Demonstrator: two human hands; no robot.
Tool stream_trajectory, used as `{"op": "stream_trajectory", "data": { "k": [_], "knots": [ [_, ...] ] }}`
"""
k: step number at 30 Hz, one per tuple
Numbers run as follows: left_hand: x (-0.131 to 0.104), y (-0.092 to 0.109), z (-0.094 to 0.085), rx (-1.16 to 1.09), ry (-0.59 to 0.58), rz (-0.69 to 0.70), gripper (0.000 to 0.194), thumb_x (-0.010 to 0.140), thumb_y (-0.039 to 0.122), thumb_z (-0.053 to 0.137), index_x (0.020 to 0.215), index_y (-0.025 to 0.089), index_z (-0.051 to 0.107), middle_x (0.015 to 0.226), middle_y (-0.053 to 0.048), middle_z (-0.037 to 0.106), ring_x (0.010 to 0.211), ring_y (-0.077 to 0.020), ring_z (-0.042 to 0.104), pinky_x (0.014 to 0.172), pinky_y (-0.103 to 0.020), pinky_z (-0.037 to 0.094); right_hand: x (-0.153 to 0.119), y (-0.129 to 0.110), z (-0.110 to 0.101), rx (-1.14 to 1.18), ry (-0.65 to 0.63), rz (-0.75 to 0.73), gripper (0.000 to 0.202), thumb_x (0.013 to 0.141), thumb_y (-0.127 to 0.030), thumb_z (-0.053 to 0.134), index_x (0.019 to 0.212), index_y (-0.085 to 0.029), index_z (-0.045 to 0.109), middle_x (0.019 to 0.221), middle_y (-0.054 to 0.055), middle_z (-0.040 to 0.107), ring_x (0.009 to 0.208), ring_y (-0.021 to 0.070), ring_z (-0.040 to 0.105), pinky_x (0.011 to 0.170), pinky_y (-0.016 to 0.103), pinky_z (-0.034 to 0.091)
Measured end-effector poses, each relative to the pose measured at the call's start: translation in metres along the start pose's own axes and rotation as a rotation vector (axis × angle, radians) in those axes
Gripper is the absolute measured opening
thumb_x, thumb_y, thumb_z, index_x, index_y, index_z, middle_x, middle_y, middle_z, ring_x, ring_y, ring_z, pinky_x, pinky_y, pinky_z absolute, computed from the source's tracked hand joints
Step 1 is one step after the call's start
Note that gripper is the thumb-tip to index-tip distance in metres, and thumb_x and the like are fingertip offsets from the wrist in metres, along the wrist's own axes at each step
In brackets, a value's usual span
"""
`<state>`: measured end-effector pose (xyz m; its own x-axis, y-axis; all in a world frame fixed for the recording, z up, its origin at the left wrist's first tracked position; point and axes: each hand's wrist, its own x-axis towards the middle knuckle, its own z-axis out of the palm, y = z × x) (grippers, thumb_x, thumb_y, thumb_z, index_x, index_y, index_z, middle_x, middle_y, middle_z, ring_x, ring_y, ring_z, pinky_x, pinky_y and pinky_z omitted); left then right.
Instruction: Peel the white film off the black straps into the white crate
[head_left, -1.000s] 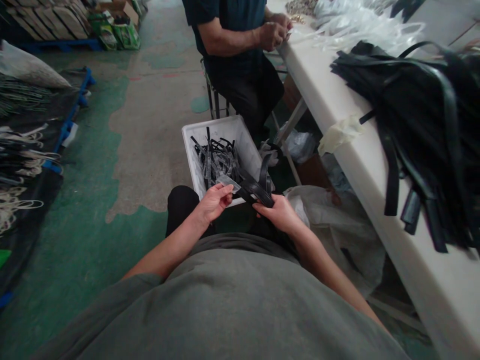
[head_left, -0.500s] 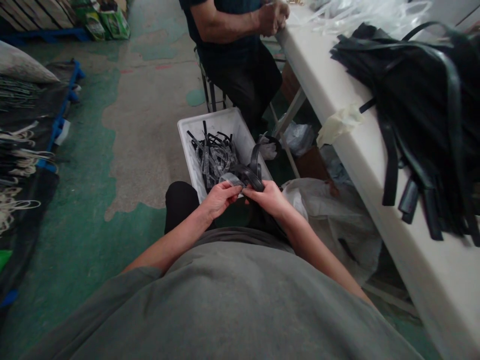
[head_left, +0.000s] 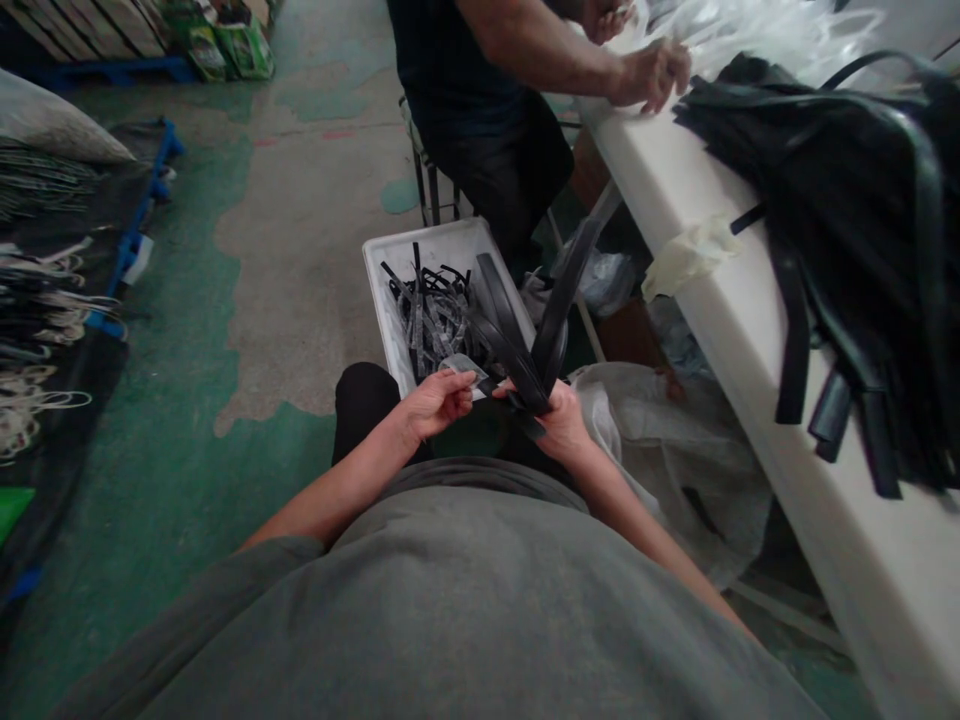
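Note:
Black straps [head_left: 559, 305] fan upward from my right hand [head_left: 561, 420], whose fingers are wrapped round their lower ends. My left hand [head_left: 442, 402] pinches a strip of clear plastic [head_left: 466, 368] just left of the straps. The strip's far end reaches toward the right fingertips; whether it is still joined to a strap I cannot tell. Both hands are over my lap, at the near edge of a white bin [head_left: 380, 300]. Inside the bin lies a tangle of black and clear strips [head_left: 439, 315].
On the right runs a white table [head_left: 712, 300] with a heap of black straps [head_left: 832, 200] overhanging its edge. A seated co-worker's hand [head_left: 652, 75] is over the table's far part. A translucent sack [head_left: 675, 440] stands under the table; loaded pallets [head_left: 161, 165] line the left.
The straps in my right hand have swung up and spread apart. My left hand has drawn slightly away to the left with the clear strip. The co-worker's arm has reached further across the table.

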<state>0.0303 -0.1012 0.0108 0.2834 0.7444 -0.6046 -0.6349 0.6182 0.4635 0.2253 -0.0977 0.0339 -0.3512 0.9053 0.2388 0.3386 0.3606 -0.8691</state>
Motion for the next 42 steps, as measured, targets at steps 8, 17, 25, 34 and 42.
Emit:
{"op": "stream_trajectory", "data": {
  "k": [8, 17, 25, 34, 42],
  "knots": [
    [-0.005, -0.015, 0.007, -0.026, -0.192, 0.007, 0.018, 0.077, 0.011, 0.067, 0.095, 0.013, 0.067, 0.090, -0.005, 0.073, 0.074, -0.0111, 0.067, 0.070, -0.021, 0.053, 0.005, 0.000, 0.003, -0.002, -0.055, 0.068, 0.014, 0.080, -0.027, 0.063, 0.081, -0.020, 0.076, 0.085, 0.006, 0.075, 0.081, 0.0232, 0.069, 0.079, 0.034, 0.054],
    [0.046, 0.062, -0.024, -0.304, 0.136, 0.309, 0.039, 0.099, 0.036, 0.037, 0.100, 0.007, 0.064, 0.088, -0.013, 0.072, 0.082, -0.0168, 0.070, 0.075, -0.028, 0.057, -0.060, -0.015, -0.048, 0.078, -0.137, 0.482, 0.026, 0.078, -0.041, 0.063, 0.080, -0.017, 0.074, 0.058, 0.002, 0.063, 0.052, 0.0155, 0.055, 0.051, 0.026, 0.046],
    [0.049, 0.083, -0.019, -0.037, 0.196, 0.594, 0.021, 0.085, 0.028, 0.066, 0.103, 0.017, 0.064, 0.066, 0.003, 0.061, 0.051, -0.0063, 0.055, 0.053, -0.018, 0.046, -0.077, 0.008, -0.048, 0.285, -0.095, 0.610, 0.046, 0.079, -0.056, 0.062, 0.089, -0.013, 0.074, 0.058, 0.003, 0.058, 0.050, 0.0133, 0.046, 0.046, 0.025, 0.034],
    [0.003, -0.012, -0.011, 0.620, -0.135, 0.263, 0.040, 0.082, 0.050, 0.063, 0.103, 0.015, 0.064, 0.071, -0.001, 0.063, 0.057, -0.0083, 0.053, 0.054, -0.020, 0.039, 0.022, -0.009, -0.032, 0.697, 0.137, 0.445, 0.058, 0.075, -0.043, 0.070, 0.125, -0.013, 0.066, 0.048, -0.009, 0.035, 0.048, 0.0092, 0.032, 0.054, 0.026, 0.041],
    [-0.013, -0.023, 0.000, 0.732, -0.199, 0.215, 0.039, 0.082, 0.051, 0.063, 0.102, 0.017, 0.065, 0.074, -0.001, 0.065, 0.062, -0.0117, 0.055, 0.059, -0.023, 0.044, 0.045, -0.013, -0.023, 0.703, 0.207, 0.369, 0.035, 0.066, -0.042, 0.077, 0.086, -0.014, 0.072, 0.063, -0.002, 0.059, 0.046, 0.0058, 0.036, 0.048, 0.023, 0.041]
  ]
}}
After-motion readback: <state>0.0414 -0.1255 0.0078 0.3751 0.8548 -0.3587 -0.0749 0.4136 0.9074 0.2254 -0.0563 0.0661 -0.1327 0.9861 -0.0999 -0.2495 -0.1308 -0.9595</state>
